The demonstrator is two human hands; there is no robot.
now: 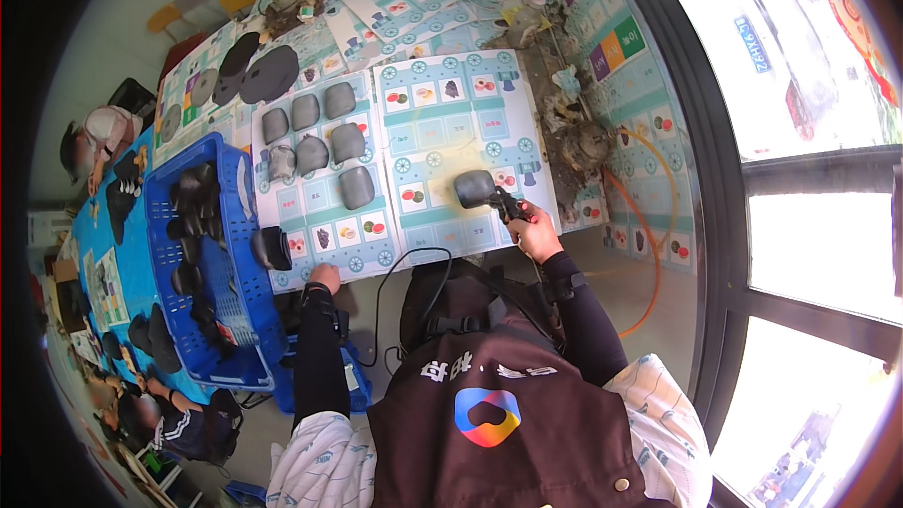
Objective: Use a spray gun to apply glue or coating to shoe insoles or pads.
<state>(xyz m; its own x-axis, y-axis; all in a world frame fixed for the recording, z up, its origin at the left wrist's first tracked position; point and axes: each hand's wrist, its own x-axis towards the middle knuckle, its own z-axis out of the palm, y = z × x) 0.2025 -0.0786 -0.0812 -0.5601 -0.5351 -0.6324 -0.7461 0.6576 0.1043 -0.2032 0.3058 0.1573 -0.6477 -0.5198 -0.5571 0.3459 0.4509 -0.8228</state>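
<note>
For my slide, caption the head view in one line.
Right hand aims a spray gun over printed sheets; left hand rests beside a blue crate.

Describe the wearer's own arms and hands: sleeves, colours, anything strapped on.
Both forearms wear tight black sleeves reaching the wrists, under loose pale patterned upper sleeves. The left hand and right hand are bare, without gloves. A dark strap or band seems to wrap each black sleeve; details are too small to tell.

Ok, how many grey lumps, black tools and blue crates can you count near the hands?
Grey lumps laid out on the paper sheet: 7
Grey lump at the tool's tip: 1
Black tool held in the right hand: 1
Dark lump beside the crate: 1
Blue crate: 1
Total: 11
</note>
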